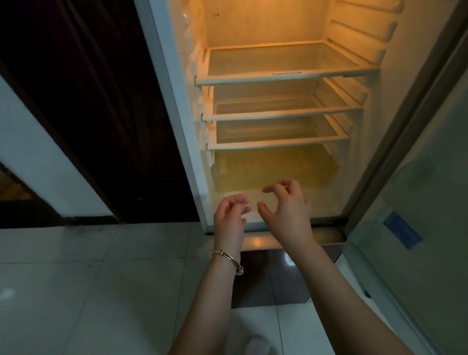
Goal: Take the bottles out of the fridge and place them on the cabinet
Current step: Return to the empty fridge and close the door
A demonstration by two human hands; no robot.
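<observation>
Fridge (275, 29): seen standing open across the middle and upper right of the frame, its inside lit in warm yellow.
Fridge door (435, 197): swung out along the right edge of the frame.
Tiled floor (72, 302): spread over the lower left, pale and glossy.
Dark doorway (92, 102): shown in the upper left, just beside the fridge's left wall.
White wall (28, 158): seen as a slanted band at the far left, between two dark openings.
Glass shelves (282, 61): three are stacked one under another in the upper half of the compartment.
Crisper drawer (275, 165): set below the lowest shelf, translucent, its contents not to be made out.
Right hand (289, 210): held before the fridge's lower edge, fingers spread and bent like a claw, nothing grasped.
Left hand (229, 217): held just beside the right hand, near the fridge's lower left corner, fingers loosely curled towards the thumb, nothing grasped; slightly blurred.
Blue sticker (403, 230): stuck on the door, lower right.
Bracelet (226, 260): a metal band worn on the left wrist.
</observation>
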